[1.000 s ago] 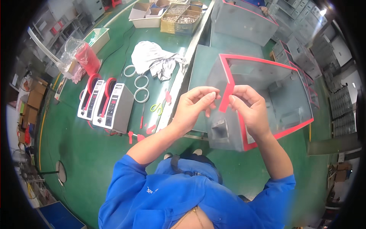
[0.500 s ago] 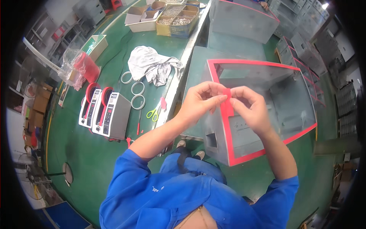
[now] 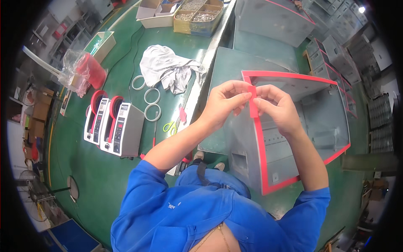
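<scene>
Fingertips of left hand [image 3: 224, 103] and right hand [image 3: 279, 110] pinch short red tape strip [image 3: 253, 102] between them, held above taped rim of grey metal box [image 3: 331, 113]. Risks, as judgement: strip folds onto itself, sticks to fingers, lands skewed off red-edged rim.

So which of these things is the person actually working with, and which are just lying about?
In use:
- left hand and right hand, pinching a red tape strip
- grey metal box with red-taped rim

Lying about:
- two tape dispensers
- white tape rings
- grey cloth
- scissors
- parts trays
</scene>
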`<state>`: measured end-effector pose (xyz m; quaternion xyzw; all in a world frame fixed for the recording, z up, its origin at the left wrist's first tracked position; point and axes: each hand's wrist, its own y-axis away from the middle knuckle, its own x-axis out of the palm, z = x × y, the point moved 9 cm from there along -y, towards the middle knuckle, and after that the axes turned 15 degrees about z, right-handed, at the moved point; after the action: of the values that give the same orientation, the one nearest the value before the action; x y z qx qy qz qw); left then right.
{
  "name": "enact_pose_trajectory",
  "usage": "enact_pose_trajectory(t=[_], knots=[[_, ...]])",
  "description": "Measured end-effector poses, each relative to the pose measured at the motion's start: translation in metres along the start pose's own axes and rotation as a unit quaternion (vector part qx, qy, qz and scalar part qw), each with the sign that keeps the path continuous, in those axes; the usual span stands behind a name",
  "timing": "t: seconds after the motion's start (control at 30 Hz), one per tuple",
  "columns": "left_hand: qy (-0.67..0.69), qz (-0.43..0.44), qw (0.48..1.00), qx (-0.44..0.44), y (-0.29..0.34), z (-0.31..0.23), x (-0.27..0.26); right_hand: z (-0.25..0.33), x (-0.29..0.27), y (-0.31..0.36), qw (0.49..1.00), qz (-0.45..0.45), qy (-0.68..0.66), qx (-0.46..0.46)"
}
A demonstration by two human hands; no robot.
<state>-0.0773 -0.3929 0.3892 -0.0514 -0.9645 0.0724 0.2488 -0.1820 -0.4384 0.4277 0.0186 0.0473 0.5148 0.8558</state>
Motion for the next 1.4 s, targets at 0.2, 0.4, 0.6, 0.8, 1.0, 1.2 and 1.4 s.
enact_pose_trajectory(t=[0.2,0.4,0.6,0.8,1.0,1.2,1.4], knots=[[-0.012,-0.052,0.999,0.006,-0.005,0.006,-0.027,-0.011,-0.014,-0.018,1.000,0.002,-0.004,0.022],[-0.017,-0.060,0.998,-0.017,-0.014,0.013,-0.037,-0.020,-0.026,-0.033,0.999,0.015,0.003,0.037],[-0.020,-0.084,0.996,-0.009,-0.021,0.016,-0.045,-0.026,-0.035,-0.041,0.999,0.011,-0.006,0.045],[-0.017,-0.096,0.995,-0.018,-0.028,0.023,-0.050,-0.027,-0.040,-0.047,0.997,-0.001,0.006,0.075],[-0.001,-0.093,0.995,-0.024,-0.032,0.027,-0.052,-0.031,-0.045,-0.054,0.996,0.001,0.000,0.090],[0.016,-0.096,0.995,-0.019,-0.036,0.027,-0.053,-0.030,-0.045,-0.057,0.994,-0.002,-0.004,0.113],[0.022,-0.097,0.995,-0.026,-0.036,0.031,-0.055,-0.028,-0.046,-0.058,0.991,-0.019,0.006,0.131]])
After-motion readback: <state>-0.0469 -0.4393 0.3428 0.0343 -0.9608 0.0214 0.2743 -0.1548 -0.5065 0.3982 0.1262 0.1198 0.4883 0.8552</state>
